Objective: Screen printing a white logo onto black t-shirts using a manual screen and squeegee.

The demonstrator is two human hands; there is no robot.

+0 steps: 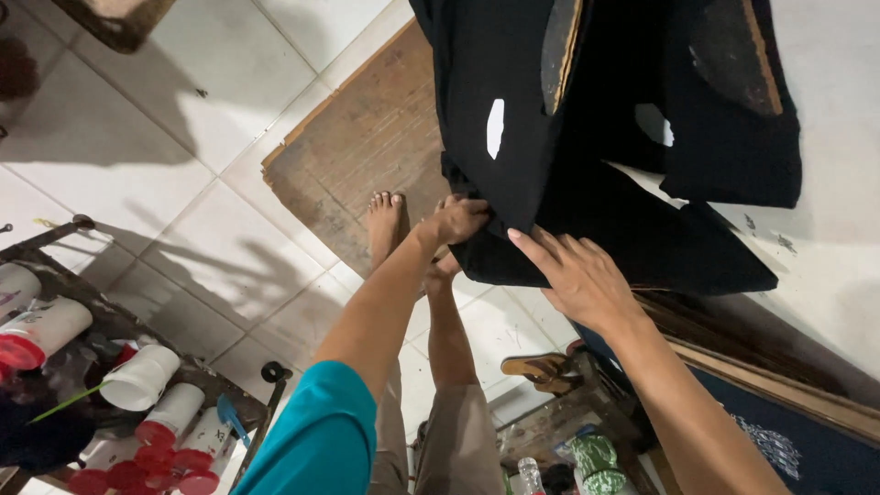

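A black garment (587,137) hangs over wooden boards at the top of the head view, with a small white mark on its front. My left hand (458,218) pinches the lower left edge of the cloth. My right hand (577,275) lies flat on the garment's lower hem, fingers spread. My bare feet (385,220) stand on the floor below, partly on a brown wooden panel (367,137).
A low table (110,321) at the left carries white tubs with red lids (137,376) and a blue scraper (229,417). A wooden-framed dark screen (779,403) lies at the lower right. Sandals (545,369) and a green cloth (596,458) lie on the white tiled floor (137,137).
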